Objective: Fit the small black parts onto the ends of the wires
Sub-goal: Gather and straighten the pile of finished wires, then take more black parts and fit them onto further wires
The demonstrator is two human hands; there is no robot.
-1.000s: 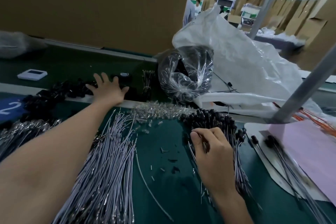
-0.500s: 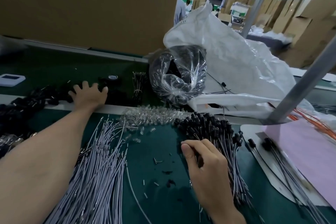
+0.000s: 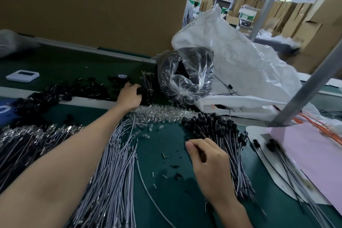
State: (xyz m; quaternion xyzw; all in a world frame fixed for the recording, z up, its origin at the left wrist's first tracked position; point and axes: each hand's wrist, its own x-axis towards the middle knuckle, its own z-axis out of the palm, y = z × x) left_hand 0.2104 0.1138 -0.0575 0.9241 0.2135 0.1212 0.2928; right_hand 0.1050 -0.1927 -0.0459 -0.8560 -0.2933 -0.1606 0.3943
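Loose small black parts (image 3: 83, 89) lie strewn along the far side of the green bench. My left hand (image 3: 129, 96) reaches over the white rail, its fingers curled round a clump of them. A thick bundle of grey wires (image 3: 114, 172) runs under my left forearm. On the right lies a heap of wires with black parts on their ends (image 3: 212, 127). My right hand (image 3: 207, 163) rests at that heap's left edge and pinches a thin dark wire between thumb and fingers; the wire's end is hidden.
Clear plastic pieces (image 3: 159, 114) are scattered mid-bench. A clear bag of black parts (image 3: 185, 79) leans on a white sack (image 3: 240, 61). A metal post (image 3: 305, 89), pink sheet (image 3: 305, 153) and orange wires (image 3: 329, 131) stand right. A white device (image 3: 23, 76), tape roll (image 3: 122, 77) and dark wires (image 3: 27, 140) lie left.
My left hand has slid right along the row of black parts and its fingers have closed on a clump. My right hand has stayed at the capped wires.
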